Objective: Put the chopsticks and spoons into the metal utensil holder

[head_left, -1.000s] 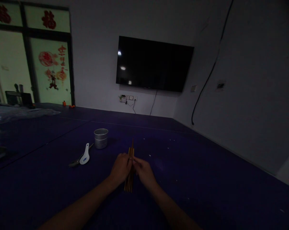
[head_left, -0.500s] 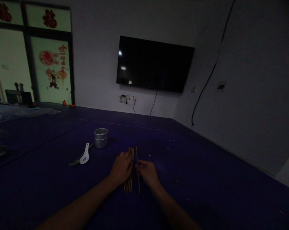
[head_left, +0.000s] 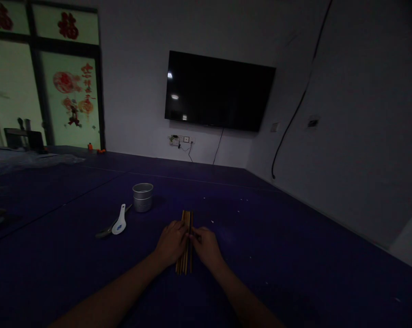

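Observation:
A bundle of chopsticks (head_left: 183,263) lies on the dark blue tabletop in front of me, pointing away from me. My left hand (head_left: 171,240) is closed round the bundle's left side, its fingers over the sticks. From the right, my right hand (head_left: 205,246) pinches a single chopstick (head_left: 191,262) that is close against the bundle's right side. The thumbs of both hands nearly meet over the sticks. To the left stand a grey metal cup (head_left: 142,198) and, nearer, a white soup spoon (head_left: 119,224) lying across a dark-handled utensil (head_left: 105,233).
Clear plastic sheeting (head_left: 38,161) and a dark box (head_left: 24,138) lie at the far left. Small white scraps (head_left: 212,222) dot the table (head_left: 294,255) on the right. Beyond it, a television (head_left: 219,91) hangs on the wall; a black cable (head_left: 289,130) hangs at the right.
My right hand has moved left, bringing its chopstick from a small gap away up against the bundle. My left hand stays on the bundle. The view has shifted slightly.

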Demonstrator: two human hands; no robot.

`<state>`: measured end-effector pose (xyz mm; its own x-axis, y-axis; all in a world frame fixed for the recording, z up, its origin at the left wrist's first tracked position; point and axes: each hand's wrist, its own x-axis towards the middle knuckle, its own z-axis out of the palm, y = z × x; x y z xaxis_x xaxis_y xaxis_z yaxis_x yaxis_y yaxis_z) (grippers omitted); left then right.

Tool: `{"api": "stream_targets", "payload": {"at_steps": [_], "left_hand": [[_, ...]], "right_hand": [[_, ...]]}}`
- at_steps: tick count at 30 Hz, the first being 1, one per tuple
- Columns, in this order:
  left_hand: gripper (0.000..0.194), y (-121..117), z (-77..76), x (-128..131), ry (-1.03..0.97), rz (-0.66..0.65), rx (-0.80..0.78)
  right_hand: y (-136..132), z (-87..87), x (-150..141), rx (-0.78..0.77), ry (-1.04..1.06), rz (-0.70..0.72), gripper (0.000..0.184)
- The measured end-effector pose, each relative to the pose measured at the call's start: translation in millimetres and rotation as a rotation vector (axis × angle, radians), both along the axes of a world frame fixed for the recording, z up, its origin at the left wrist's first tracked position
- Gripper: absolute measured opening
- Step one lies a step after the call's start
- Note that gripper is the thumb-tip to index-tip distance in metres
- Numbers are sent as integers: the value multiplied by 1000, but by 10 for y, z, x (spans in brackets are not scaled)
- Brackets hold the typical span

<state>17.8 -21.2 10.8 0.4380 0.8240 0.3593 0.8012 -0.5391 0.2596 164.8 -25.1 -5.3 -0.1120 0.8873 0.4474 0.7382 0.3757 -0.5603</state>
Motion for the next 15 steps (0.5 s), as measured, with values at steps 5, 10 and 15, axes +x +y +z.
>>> {"api": "stream_targets", "payload": {"at_steps": [5, 10, 15], "left_hand": [[30, 24, -44, -2, -9, -15, 3], [30, 63, -86, -13, -43, -53, 8], [33, 74, -94, -12, -30, -45, -3]], "right_hand": [[-18, -16, 24, 13, -58, 23, 28], [-34, -19, 7, 2, -89, 94, 29], [-31, -17, 7, 16, -87, 113, 31]]}}
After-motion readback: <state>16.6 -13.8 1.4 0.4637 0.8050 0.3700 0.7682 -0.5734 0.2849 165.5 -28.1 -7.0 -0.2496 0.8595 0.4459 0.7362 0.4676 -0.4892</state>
